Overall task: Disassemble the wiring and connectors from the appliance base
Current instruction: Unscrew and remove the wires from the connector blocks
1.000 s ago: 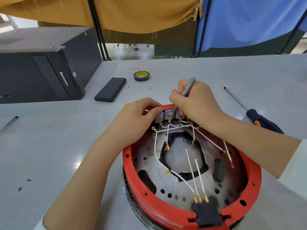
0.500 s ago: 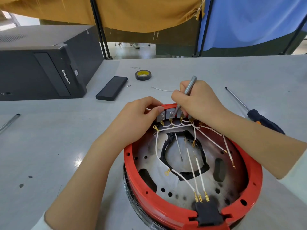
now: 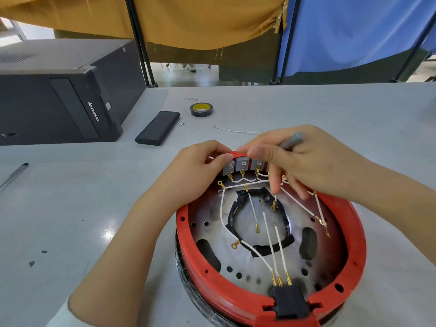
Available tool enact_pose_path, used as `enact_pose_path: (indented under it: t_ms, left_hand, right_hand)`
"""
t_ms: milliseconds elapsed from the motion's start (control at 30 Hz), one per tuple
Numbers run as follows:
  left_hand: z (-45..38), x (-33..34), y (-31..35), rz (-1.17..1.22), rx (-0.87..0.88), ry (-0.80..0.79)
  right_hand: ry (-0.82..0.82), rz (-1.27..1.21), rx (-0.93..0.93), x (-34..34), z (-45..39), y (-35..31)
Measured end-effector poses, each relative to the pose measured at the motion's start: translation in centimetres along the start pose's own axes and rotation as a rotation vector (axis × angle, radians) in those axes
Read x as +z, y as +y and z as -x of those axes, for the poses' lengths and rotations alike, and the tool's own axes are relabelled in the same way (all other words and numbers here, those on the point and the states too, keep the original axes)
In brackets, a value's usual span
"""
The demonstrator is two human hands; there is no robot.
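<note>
**Both hands at the far rim of the red appliance base**

A grey table (image 3: 70, 208) carries everything. On its far left stands a black computer case (image 3: 59, 100). Nearest the person sits the round appliance base (image 3: 354, 251), red-rimmed with a perforated metal floor, taking up the lower right of the view. A black connector block (image 3: 291, 300) is seated in the near rim, with three white wires (image 3: 278, 241) running up from it across the floor; other white wires with brass terminals lie loose around a black ring at the centre.

The left hand (image 3: 195, 175) grips the far rim, thumb pressed just beside a row of grey terminal blocks (image 3: 243, 165). The right hand (image 3: 304, 161) holds a grey tool handle (image 3: 291, 140) in its curled fingers, while its lower fingers reach down among the wires by the blocks; whether they pinch one cannot be told.

Beyond the base lie a black flat case (image 3: 157, 127), a roll of tape (image 3: 201, 109), a loose white wire (image 3: 233, 131), and a pen (image 3: 14, 174) at the left edge.
</note>
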State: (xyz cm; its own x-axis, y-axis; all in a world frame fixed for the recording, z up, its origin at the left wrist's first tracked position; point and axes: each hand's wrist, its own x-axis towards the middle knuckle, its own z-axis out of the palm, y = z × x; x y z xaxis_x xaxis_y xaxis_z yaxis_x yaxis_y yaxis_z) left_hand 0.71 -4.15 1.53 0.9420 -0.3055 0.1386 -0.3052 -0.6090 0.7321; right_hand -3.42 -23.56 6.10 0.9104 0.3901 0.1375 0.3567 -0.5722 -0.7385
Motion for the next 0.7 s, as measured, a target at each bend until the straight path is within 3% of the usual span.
enact_pose_path:
  t_ms: [200, 333, 533, 700]
  left_hand:
    - [0.1, 0.0, 0.1, 0.006, -0.001, 0.004]
    - [0.1, 0.0, 0.1, 0.009, 0.003, 0.004]
    - [0.0, 0.1, 0.1, 0.008, 0.005, 0.007]
    - [0.0, 0.0, 0.1, 0.001, 0.007, 0.010]
  right_hand:
    - [0.107, 0.501, 0.137, 2.8, 0.8, 0.8]
    - [0.221, 0.693, 0.045, 4.3, 0.9, 1.1]
    - [0.244, 0.805, -0.034, 5.3, 0.4, 0.9]
    - [0.222, 0.683, 0.001, 5.0, 0.2, 1.4]
